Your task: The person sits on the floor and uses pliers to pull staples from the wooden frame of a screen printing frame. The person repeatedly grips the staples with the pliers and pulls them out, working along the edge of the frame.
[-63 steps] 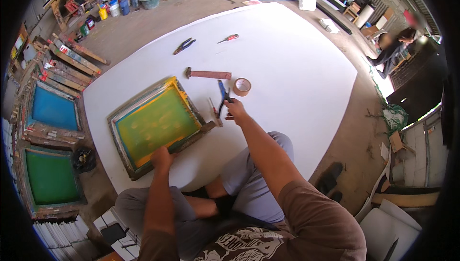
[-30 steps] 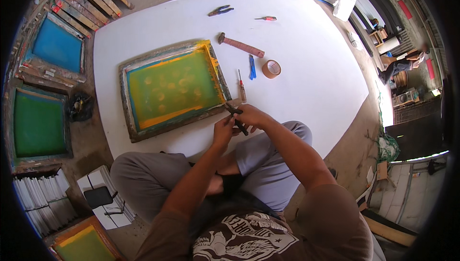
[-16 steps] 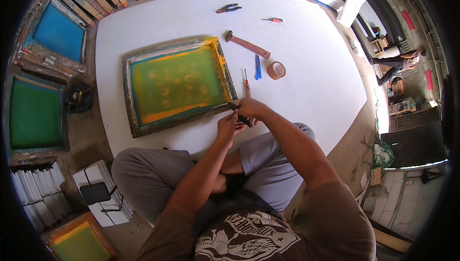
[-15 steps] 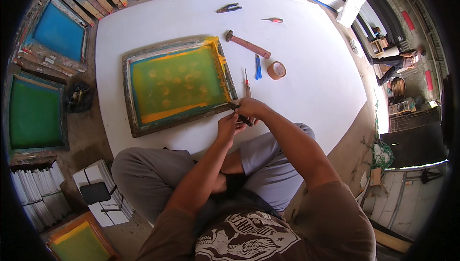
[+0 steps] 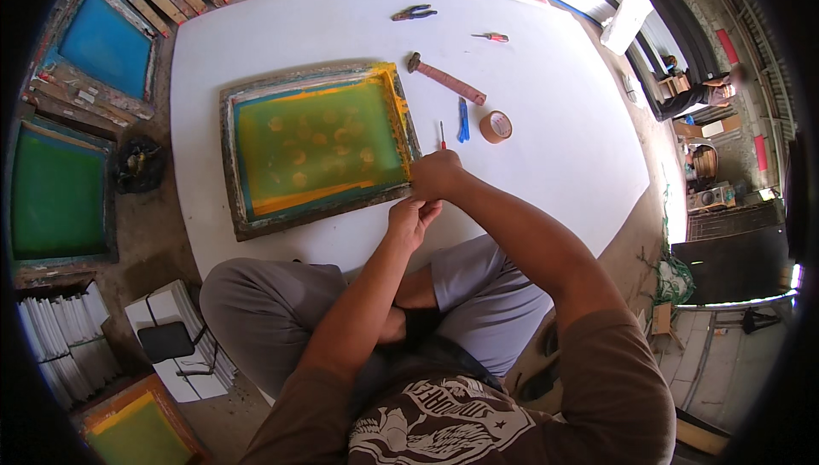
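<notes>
A screen-printing frame (image 5: pixel 320 145) with yellow-green mesh and a paint-stained wooden border lies flat on the white tabletop. At its lower right corner my right hand (image 5: pixel 437 175) is closed, back of the hand up; what it grips is hidden underneath. My left hand (image 5: pixel 413 222) meets it from below, its fingers curled and pinched by the right hand's fingers; I cannot make out what they hold. Just beyond the right hand, a thin screwdriver (image 5: pixel 443 137) lies partly covered. Further off are a blue cutter knife (image 5: pixel 463 119) and a roll of brown tape (image 5: pixel 496 126).
A hammer (image 5: pixel 445 78), pliers (image 5: pixel 415 12) and a red-handled screwdriver (image 5: pixel 491 37) lie farther back on the white table (image 5: pixel 580 132). More frames, one blue (image 5: pixel 107 43), one green (image 5: pixel 60 188), stand left on the floor. Another person (image 5: pixel 712 94) is far right.
My right hand has shifted up and left and turned over the frame's corner. The dark tool that showed between my hands is now hidden. My left hand has stayed close beneath.
</notes>
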The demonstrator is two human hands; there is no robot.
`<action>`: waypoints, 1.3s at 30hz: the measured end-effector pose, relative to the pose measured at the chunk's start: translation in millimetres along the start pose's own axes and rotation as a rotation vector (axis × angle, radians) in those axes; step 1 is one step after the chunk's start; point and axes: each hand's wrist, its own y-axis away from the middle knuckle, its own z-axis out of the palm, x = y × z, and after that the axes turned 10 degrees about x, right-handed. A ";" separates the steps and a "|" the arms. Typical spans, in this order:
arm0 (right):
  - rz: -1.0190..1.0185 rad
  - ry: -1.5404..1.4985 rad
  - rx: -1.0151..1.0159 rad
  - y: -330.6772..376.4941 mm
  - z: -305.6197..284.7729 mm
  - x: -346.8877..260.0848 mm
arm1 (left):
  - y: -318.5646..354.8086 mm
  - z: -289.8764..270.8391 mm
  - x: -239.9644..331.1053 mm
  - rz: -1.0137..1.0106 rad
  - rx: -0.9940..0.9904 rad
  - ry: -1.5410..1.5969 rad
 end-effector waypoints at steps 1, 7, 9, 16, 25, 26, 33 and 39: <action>-0.031 0.046 -0.059 1.0 -7.1 -4.5 | -3.7 -0.6 0.6 0.007 0.002 0.020; -0.207 0.246 -0.038 -6.9 9.3 -3.6 | -27.6 -12.3 -1.3 0.052 -0.071 0.085; -0.183 0.300 -0.008 -8.5 20.1 -8.3 | -9.0 -1.1 5.0 0.104 0.098 -0.058; -0.223 0.679 0.083 -29.5 57.7 -36.8 | -15.3 -28.2 45.3 1.462 0.333 -1.536; -0.132 0.299 0.178 -16.9 51.7 -19.2 | -23.4 -28.8 52.9 1.236 0.369 -2.060; -0.116 0.260 0.192 -16.8 54.8 -14.5 | -17.9 -23.6 52.6 1.203 0.364 -2.088; -0.040 0.032 0.199 -28.4 67.3 28.8 | -30.2 -17.9 52.5 1.256 0.347 -2.000; -0.119 -0.066 0.159 3.0 38.4 39.1 | -12.7 -20.3 57.6 1.258 0.359 -2.104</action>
